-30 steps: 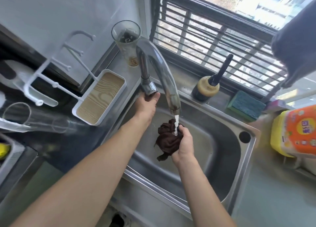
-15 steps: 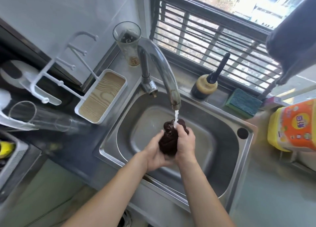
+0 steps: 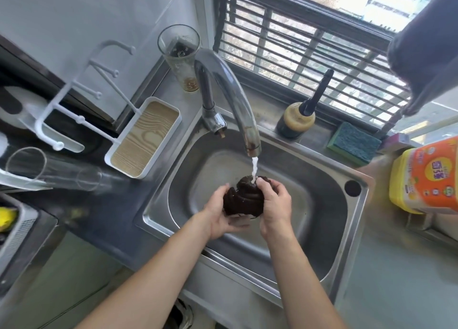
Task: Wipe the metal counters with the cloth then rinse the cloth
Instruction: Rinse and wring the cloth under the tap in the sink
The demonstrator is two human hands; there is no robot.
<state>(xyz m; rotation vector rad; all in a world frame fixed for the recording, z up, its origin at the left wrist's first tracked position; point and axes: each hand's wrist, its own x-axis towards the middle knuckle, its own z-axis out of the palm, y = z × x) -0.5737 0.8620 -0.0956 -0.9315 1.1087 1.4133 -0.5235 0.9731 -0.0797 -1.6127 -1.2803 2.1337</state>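
Note:
A dark brown cloth (image 3: 244, 197), bunched into a wet ball, sits between both my hands over the steel sink (image 3: 319, 180). My left hand (image 3: 219, 216) cups it from the left and below, fingers curled round it. My right hand (image 3: 275, 202) grips its right side, thumb near the top. A thin stream of water (image 3: 254, 166) runs from the curved chrome tap (image 3: 230, 93) onto the top of the cloth. The metal counter (image 3: 386, 279) stretches to the right of the sink.
Behind the sink stand a tall glass (image 3: 182, 58), a brush in a holder (image 3: 297, 120), a green sponge (image 3: 353, 142) and a yellow-orange detergent bottle (image 3: 426, 177). A white tray (image 3: 145, 136), a rack and a lying glass (image 3: 49, 170) fill the left counter.
My left hand left the tap's base and came down to the cloth, joining my right hand. Both hands now hold the balled cloth under the running water.

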